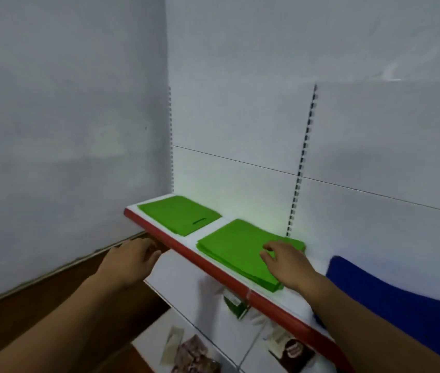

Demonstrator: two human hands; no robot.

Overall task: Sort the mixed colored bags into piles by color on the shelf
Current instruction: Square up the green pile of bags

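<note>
A white shelf with a red front edge runs from centre left down to the lower right. At its left end lies a green bag with a handle slot. Beside it sits a stack of green bags. A blue bag pile lies further right. My right hand hovers over the right part of the green stack, fingers loosely curled, holding nothing. My left hand floats left of and below the shelf's edge, relaxed and empty.
White back panels with slotted uprights rise behind the shelf. A lower shelf holds packets and a dark brown packet. A white wall and brown floor are at the left.
</note>
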